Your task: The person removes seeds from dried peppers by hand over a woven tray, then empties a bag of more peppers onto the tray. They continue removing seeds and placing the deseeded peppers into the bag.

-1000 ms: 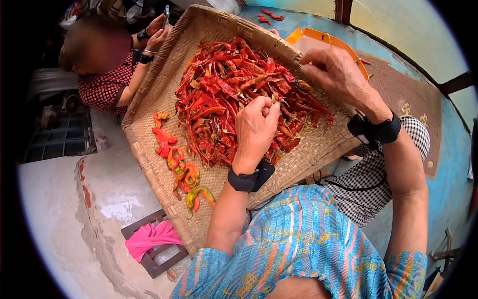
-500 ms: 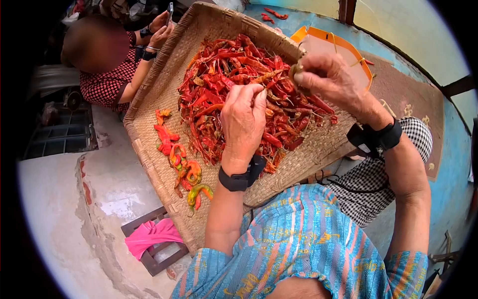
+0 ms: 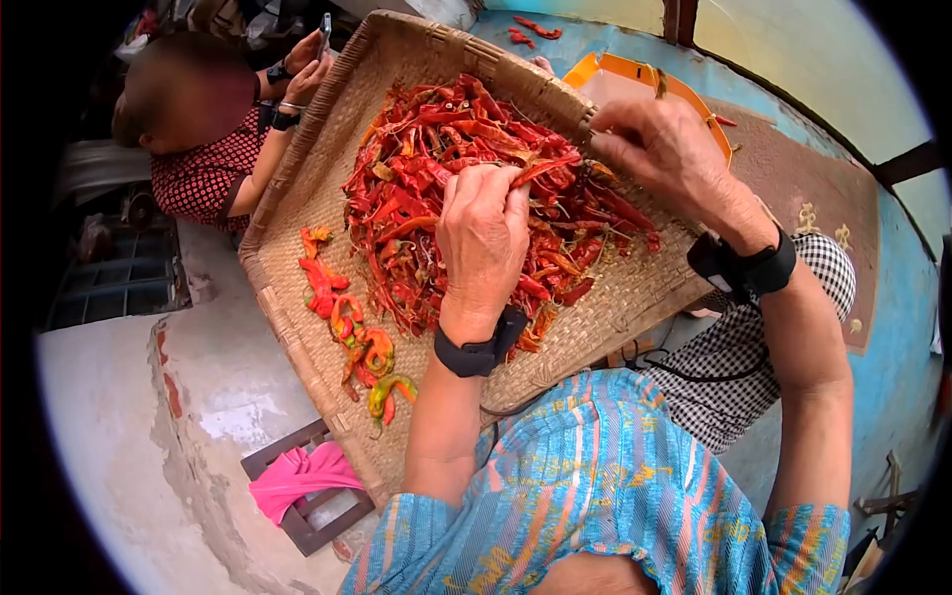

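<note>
A heap of dried red chilies (image 3: 416,198) lies in a woven tray (image 3: 297,238). My left hand (image 3: 481,233) is over the heap, thumb and fingers pinched on a red chili (image 3: 547,167) that points up to the right. My right hand (image 3: 659,149) hovers at the tray's right rim, fingers bent and thumb apart from them; no chili shows between them. Fresher orange and green chilies (image 3: 377,352) lie apart from the heap along the tray's left side.
Another person (image 3: 203,149) with a phone (image 3: 325,35) is at the upper left. An orange-rimmed container (image 3: 684,89) stands beyond the tray's right edge. A pink cloth (image 3: 302,478) lies on a dark frame at the lower left. Checked fabric (image 3: 724,397) is at the right.
A red chili is now in my left hand in place of the paler one. My right hand has moved slightly up and its fingers have loosened. The view has shifted a little.
</note>
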`<action>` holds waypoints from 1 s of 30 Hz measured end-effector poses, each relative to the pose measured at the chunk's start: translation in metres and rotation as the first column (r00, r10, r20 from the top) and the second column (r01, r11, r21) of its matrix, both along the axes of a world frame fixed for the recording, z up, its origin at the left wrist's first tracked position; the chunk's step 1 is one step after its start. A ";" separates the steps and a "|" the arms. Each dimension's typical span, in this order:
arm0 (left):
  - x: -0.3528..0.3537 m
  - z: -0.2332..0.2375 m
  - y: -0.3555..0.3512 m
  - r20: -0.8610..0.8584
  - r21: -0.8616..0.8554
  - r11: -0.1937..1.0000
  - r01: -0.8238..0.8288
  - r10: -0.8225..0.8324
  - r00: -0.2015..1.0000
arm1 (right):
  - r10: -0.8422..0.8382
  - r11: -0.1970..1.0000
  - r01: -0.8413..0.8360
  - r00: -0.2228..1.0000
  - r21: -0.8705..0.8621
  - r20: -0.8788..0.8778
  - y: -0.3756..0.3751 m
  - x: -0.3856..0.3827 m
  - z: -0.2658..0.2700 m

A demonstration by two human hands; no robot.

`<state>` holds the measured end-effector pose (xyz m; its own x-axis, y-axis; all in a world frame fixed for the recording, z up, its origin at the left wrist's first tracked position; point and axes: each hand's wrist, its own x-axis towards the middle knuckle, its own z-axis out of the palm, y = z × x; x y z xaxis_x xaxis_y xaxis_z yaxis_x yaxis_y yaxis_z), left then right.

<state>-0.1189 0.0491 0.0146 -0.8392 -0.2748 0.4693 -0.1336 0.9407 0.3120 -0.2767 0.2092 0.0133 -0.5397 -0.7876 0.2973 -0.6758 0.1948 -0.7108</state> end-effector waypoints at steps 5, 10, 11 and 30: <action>0.013 0.000 0.012 0.023 0.057 0.998 0.016 -0.017 1.000 | 0.143 0.988 -0.152 0.961 -0.021 -0.236 -0.013 0.027 -0.015; 0.022 0.005 0.011 0.055 0.250 0.968 -0.020 0.006 0.998 | 0.105 0.984 -0.130 0.975 -0.122 -0.194 -0.016 0.015 -0.019; 0.023 0.007 0.010 0.074 0.398 0.914 -0.074 0.049 0.996 | 0.065 0.964 -0.087 0.994 -0.251 -0.091 -0.015 0.011 -0.018; 0.010 -0.003 0.021 -0.065 0.841 0.538 0.056 -0.002 0.998 | 0.349 0.935 -0.244 0.773 -0.259 0.530 -0.010 0.015 -0.011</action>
